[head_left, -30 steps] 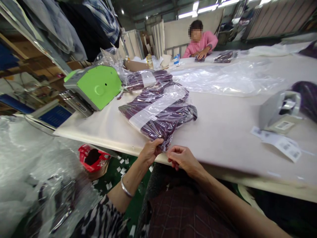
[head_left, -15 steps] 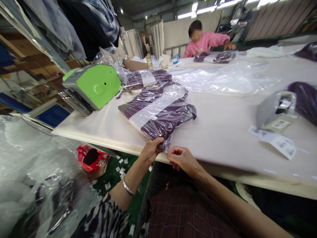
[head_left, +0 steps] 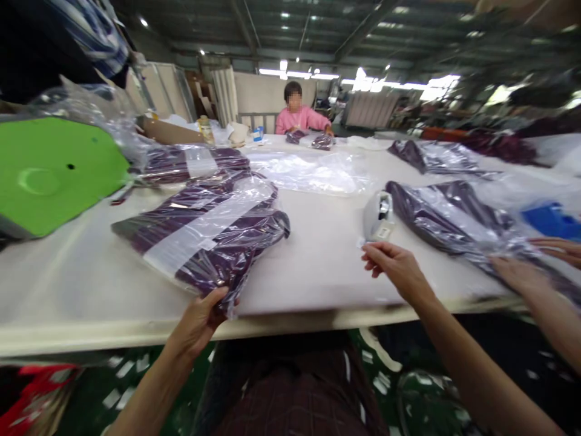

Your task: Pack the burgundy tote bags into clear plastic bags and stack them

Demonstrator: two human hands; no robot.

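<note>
My left hand [head_left: 204, 315] grips the near corner of a dark purple striped garment in a clear plastic bag [head_left: 200, 224], thumb on top. The package lies flat near the table's front edge, with a pale band across it. Further right, my right hand [head_left: 393, 266] is closed in a pinch just in front of a small grey-white dispenser [head_left: 378, 217] holding a roll. A small whitish bit shows by its fingertips, but what the fingers hold, if anything, is too blurred to make out.
Another bagged garment [head_left: 195, 162] lies behind mine. A co-worker's hands [head_left: 521, 272] rest by a bagged garment [head_left: 449, 212] at right. A green machine [head_left: 59, 175] stands at left. A person in pink [head_left: 302, 118] works across the table [head_left: 313, 254]. Clear plastic sheets [head_left: 313, 172] lie mid-table.
My right hand has left the bag's corner and moved right to the dispenser. My left hand still grips the bagged garment. The view has swung right, bringing the co-worker's hands into sight.
</note>
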